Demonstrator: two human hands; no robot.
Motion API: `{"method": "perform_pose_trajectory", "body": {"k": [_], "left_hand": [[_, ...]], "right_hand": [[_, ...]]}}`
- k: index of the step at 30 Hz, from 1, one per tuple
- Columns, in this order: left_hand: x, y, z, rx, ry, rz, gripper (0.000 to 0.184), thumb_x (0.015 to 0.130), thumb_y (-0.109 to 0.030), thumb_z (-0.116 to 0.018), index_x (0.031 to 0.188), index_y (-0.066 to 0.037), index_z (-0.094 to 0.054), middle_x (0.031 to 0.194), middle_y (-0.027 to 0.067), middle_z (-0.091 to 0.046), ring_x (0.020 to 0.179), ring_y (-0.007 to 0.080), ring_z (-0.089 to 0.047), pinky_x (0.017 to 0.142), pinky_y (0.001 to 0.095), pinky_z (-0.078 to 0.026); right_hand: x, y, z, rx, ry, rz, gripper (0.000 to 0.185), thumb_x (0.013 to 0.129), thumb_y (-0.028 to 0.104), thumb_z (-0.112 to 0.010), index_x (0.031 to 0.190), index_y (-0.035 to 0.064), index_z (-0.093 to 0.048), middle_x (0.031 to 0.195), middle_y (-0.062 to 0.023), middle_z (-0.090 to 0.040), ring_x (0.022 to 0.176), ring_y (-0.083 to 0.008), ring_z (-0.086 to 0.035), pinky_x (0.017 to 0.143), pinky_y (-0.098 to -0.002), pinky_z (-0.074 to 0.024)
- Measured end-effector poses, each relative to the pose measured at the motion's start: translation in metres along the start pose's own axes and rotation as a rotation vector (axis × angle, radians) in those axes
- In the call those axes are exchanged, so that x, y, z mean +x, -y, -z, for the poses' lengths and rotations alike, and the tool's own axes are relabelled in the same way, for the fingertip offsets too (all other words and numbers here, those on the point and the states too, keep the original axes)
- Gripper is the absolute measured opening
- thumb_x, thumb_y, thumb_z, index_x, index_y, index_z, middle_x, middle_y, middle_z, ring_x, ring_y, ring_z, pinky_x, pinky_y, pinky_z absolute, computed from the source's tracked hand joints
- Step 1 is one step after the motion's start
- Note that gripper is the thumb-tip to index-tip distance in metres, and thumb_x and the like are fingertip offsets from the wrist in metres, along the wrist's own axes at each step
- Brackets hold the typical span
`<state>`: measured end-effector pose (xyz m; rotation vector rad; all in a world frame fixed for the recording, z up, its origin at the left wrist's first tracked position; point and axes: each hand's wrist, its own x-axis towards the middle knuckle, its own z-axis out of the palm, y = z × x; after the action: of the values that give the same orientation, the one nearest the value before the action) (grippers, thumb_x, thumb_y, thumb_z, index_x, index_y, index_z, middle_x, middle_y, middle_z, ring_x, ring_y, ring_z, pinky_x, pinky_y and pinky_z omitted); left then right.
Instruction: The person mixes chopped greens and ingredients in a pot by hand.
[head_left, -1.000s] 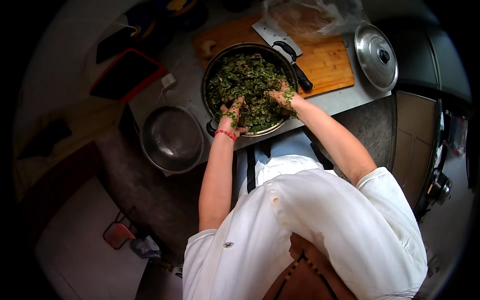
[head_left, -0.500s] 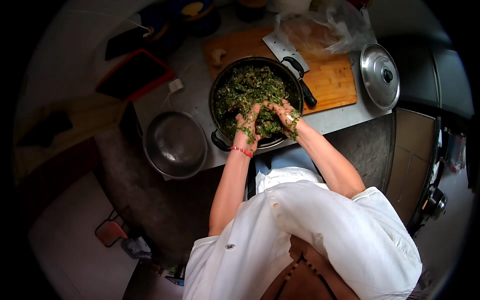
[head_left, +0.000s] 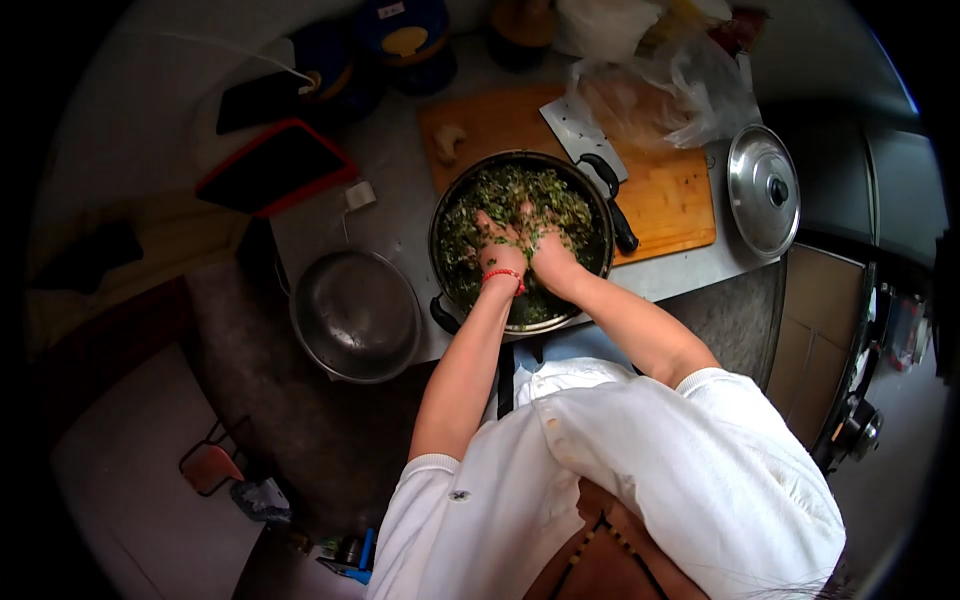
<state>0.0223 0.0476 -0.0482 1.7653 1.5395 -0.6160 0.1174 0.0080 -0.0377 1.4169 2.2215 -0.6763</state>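
A wide dark pot (head_left: 606, 265) with black handles holds a mix of chopped greens (head_left: 540, 188). My left hand (head_left: 501, 252), with a red bead bracelet (head_left: 508, 272) at the wrist, reaches into the mix, fingers stretched out and partly buried. Close beside it, my right hand (head_left: 549, 255) presses into the same greens. Its fingers point forward and look apart, their tips hidden. Bits of green stick to both hands.
Behind the pot lies a wooden cutting board (head_left: 665, 215) with a cleaver (head_left: 572, 128) and a plastic bag (head_left: 690, 95). A metal bowl (head_left: 357, 315) stands left, a pot lid (head_left: 765, 190) right. A red-edged tablet (head_left: 280, 165) is at back left.
Both hands have moved forward from the near side of the pot, deeper into the greens. The right hand has come closer to the left. The camera view has shifted slightly.
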Motion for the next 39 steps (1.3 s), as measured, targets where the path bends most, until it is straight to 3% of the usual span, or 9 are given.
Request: {"method": "perform_pose_trajectory", "body": {"k": [2,6,7,9,13,20,27,32,39], "left_hand": [[0.015,0.005,-0.015,-0.036,-0.078,-0.059,0.019,0.077,-0.009,-0.042,0.064,-0.001,-0.053,0.053,0.0130,-0.047,0.042,0.0213,-0.040,0.037,0.0322,-0.034],[0.018,0.004,0.000,-0.109,-0.032,-0.112,0.015,0.071,-0.009,-0.046,0.077,0.001,-0.057,0.076,0.0176,-0.056,0.064,0.0276,-0.053,0.053,0.0364,-0.042],[0.007,0.007,0.003,-0.213,-0.033,-0.143,0.016,0.073,-0.008,-0.044,0.083,0.000,-0.053,0.080,0.0169,-0.055,0.065,0.0259,-0.052,0.054,0.0354,-0.042],[-0.013,0.011,0.015,-0.424,-0.057,-0.219,0.022,0.075,-0.008,-0.040,0.095,-0.002,-0.045,0.086,0.0154,-0.052,0.068,0.0225,-0.052,0.056,0.0334,-0.042],[-0.048,0.023,0.024,-0.858,-0.090,-0.365,0.040,0.080,-0.008,-0.033,0.119,-0.006,-0.029,0.099,0.0125,-0.047,0.073,0.0156,-0.051,0.061,0.0294,-0.043],[-0.068,0.021,0.036,-1.576,-0.306,0.312,0.041,0.085,-0.015,-0.035,0.124,-0.018,-0.022,0.101,0.0097,-0.043,0.084,0.0160,-0.047,0.070,0.0206,-0.039],[-0.024,0.046,0.026,-2.082,-0.046,0.315,0.038,0.085,-0.032,-0.032,0.114,-0.010,-0.038,0.109,0.0052,-0.046,0.075,0.0128,-0.056,0.028,0.0148,-0.024],[0.008,0.051,0.031,-2.202,0.062,0.156,0.037,0.086,-0.030,-0.027,0.115,-0.008,-0.037,0.114,0.0072,-0.040,0.102,0.0188,-0.041,0.086,0.0321,-0.037],[-0.021,0.050,0.035,-1.887,0.064,0.200,0.035,0.080,-0.028,-0.040,0.108,-0.007,-0.042,0.108,0.0048,-0.044,0.099,0.0158,-0.043,0.084,0.0280,-0.036]], "right_hand": [[0.008,0.006,-0.019,0.559,0.015,-0.384,0.020,0.068,0.008,-0.049,0.084,0.0005,-0.058,0.091,-0.0107,-0.051,0.090,-0.0257,-0.046,0.076,-0.0384,-0.0360],[-0.004,0.002,0.024,0.073,0.147,-0.117,0.024,0.072,0.006,-0.045,0.093,-0.0025,-0.053,0.095,-0.0156,-0.050,0.087,-0.0312,-0.050,0.076,-0.0365,-0.0402],[0.024,-0.003,-0.037,0.917,-0.054,-0.608,0.027,0.068,0.004,-0.048,0.093,-0.0047,-0.052,0.093,-0.0183,-0.051,0.080,-0.0334,-0.051,0.076,-0.0347,-0.0404],[0.013,-0.007,-0.007,0.503,0.087,-0.230,0.028,0.065,0.004,-0.049,0.091,-0.0038,-0.052,0.087,-0.0194,-0.053,0.079,-0.0341,-0.050,0.076,-0.0354,-0.0401],[-0.041,-0.008,0.041,0.601,-0.502,-0.069,0.019,0.068,0.007,-0.048,0.084,-0.0028,-0.053,0.086,-0.0197,-0.052,0.081,-0.0340,-0.049,0.074,-0.0372,-0.0401],[-0.035,-0.030,0.068,0.637,-0.788,-0.350,0.028,0.075,0.016,-0.045,0.094,-0.0042,-0.052,0.098,-0.0207,-0.049,0.094,-0.0329,-0.044,0.081,-0.0374,-0.0355],[0.019,-0.042,0.085,1.067,-0.492,-0.448,0.051,0.081,0.039,-0.034,0.108,-0.0034,-0.044,0.110,-0.0212,-0.044,0.104,-0.0332,-0.039,0.086,-0.0350,-0.0310],[0.105,-0.078,0.024,1.047,-0.134,-0.223,0.046,0.080,0.039,-0.033,0.104,0.0023,-0.048,0.107,-0.0126,-0.049,0.097,-0.0250,-0.046,0.082,-0.0319,-0.0332],[0.028,-0.063,0.075,1.201,-0.111,0.018,0.038,0.075,0.036,-0.043,0.087,0.0013,-0.053,0.078,-0.0097,-0.054,0.070,-0.0164,-0.050,0.061,-0.0288,-0.0389]]}}
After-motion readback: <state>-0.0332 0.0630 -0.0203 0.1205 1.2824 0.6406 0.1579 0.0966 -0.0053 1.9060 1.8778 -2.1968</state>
